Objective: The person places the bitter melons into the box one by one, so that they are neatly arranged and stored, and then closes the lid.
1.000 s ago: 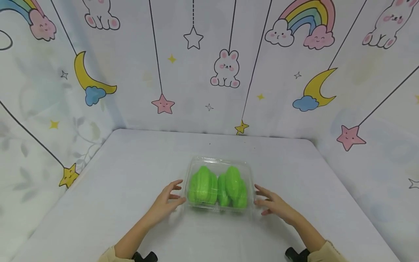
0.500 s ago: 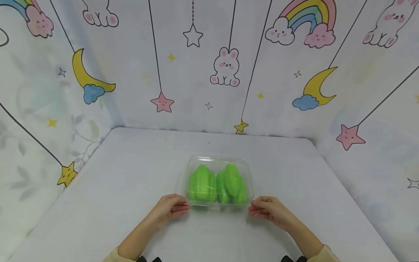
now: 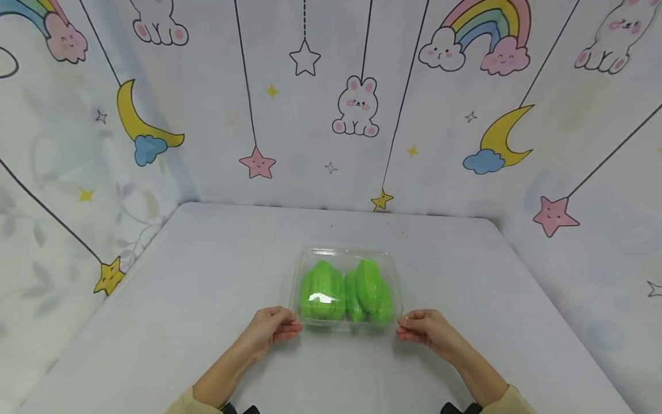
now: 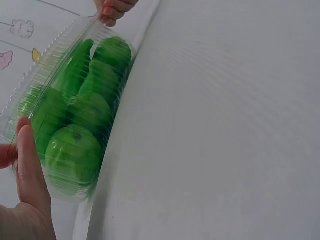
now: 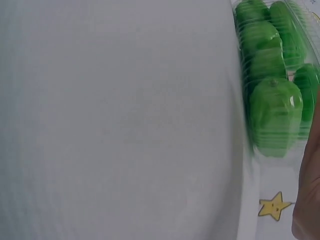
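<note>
A clear plastic clamshell box (image 3: 347, 257) stands at the middle of the white table with its lid down. Inside, bright green ribbed fruit-like pieces (image 3: 322, 287) lie in two groups. My left hand (image 3: 270, 332) pinches the rim at the near left corner between thumb and fingers. At the near right corner my right hand (image 3: 428, 332) pinches the rim likewise. From the left wrist, the box's ridged side shows several green pieces (image 4: 74, 155) through it. Only an edge of my right hand (image 5: 307, 185) enters the right wrist view, its fingertips out of frame.
The white tabletop (image 3: 233, 247) spreads around the box. Behind it and along both sides hangs a pale cloth (image 3: 207, 103) printed with rabbits, stars, moons and rainbows. Black wrist-camera parts (image 3: 462, 408) show at the bottom edge of the head view.
Both hands have come from open beside the box to its near corners and now pinch the rim. Over the last half second hands and box have hardly moved.
</note>
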### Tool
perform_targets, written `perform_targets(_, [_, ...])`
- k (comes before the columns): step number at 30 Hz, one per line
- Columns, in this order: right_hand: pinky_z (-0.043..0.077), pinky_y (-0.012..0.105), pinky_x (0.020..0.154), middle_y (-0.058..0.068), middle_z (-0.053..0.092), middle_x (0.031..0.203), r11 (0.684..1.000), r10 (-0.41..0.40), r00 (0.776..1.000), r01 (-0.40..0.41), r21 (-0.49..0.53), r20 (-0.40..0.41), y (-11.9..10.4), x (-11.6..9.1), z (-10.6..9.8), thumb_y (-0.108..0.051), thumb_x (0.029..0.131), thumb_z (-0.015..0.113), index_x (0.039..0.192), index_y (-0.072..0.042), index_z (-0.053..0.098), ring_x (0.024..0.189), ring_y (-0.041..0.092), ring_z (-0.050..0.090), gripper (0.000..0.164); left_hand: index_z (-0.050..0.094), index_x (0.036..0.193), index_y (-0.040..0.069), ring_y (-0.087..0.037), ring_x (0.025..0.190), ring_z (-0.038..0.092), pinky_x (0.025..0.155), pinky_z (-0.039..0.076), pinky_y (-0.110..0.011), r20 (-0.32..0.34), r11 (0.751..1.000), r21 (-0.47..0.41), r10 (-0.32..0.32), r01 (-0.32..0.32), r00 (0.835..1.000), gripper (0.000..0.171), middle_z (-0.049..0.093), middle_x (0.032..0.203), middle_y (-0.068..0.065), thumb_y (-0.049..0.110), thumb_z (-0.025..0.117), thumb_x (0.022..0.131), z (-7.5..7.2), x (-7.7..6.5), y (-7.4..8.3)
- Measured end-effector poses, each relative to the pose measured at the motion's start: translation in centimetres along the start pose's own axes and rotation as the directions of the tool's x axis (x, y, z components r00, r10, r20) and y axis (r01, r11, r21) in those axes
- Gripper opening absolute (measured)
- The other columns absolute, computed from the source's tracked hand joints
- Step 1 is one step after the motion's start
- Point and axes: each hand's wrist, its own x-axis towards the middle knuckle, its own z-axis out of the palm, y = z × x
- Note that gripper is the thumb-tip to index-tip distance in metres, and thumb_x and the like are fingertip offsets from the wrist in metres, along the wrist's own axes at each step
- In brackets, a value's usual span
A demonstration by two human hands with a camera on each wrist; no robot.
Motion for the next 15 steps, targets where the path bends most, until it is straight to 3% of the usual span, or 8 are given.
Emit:
perform_targets(8, [0.051,0.019,0.069,0.007,0.068,0.084,0.999,0.047,0.995,-0.047,0.003,0.084,0.0,0.0,-0.8,-0.008,0.091,0.053,0.095,0.003,0.059,0.079,0.014,0.067,0.013,0.056,0.094,-0.01,-0.018,0.078,0.067,0.068,0.052,-0.023,-0.001,0.995,0.095,0.003,-0.003,1.0,0.017,0.066,0.081,-0.01,0.004,0.05,0.086,-0.1,-0.3,0.1])
perform_targets(15, [0.051,0.019,0.066,0.008,0.068,0.091,0.994,0.088,0.993,-0.082,-0.065,0.084,0.1,-0.2,-1.1,-0.017,0.093,0.053,0.1,0.001,0.058,0.082,0.014,0.066,0.02,0.056,0.097,-0.012,-0.018,0.077,0.067,0.068,0.053,-0.025,0.008,0.99,0.138,-0.001,0.0,1.0,0.021,0.067,0.088,-0.017,0.007,0.054,0.088,-0.2,-0.2,0.7])
